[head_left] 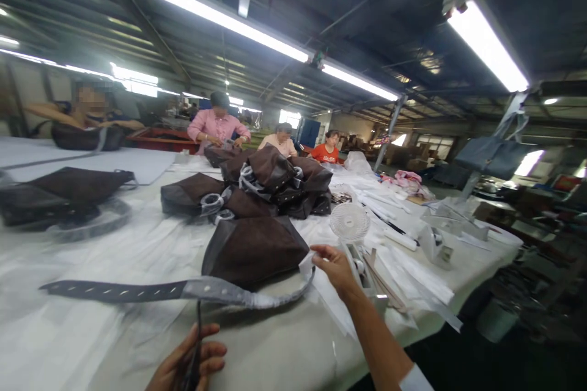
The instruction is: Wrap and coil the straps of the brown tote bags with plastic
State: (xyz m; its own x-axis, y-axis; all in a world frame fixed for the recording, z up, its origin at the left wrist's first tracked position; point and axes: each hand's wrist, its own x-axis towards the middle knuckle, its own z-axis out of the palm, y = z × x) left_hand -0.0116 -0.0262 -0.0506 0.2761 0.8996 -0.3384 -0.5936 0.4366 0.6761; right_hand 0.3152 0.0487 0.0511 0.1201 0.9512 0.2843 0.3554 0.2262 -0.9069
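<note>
A dark brown bag (257, 250) lies on the white-covered table, in front of a heap of similar bags. Its long grey strap (123, 291), with a row of holes and partly wrapped in clear film, stretches left across the table. My left hand (192, 357), at the bottom, has its fingers curled round a thin dark strip (199, 333) that rises to the strap. My right hand (334, 269) pinches a small white piece (307, 261) at the bag's right corner, beside the strap's end.
Bags are heaped (275, 180) mid-table, and another bag (68, 192) lies at the left. A round white fan (349, 223), a grey box (360, 269) and white strips (413, 269) are on the right. Several people work across the table, one in a pink shirt (215, 125).
</note>
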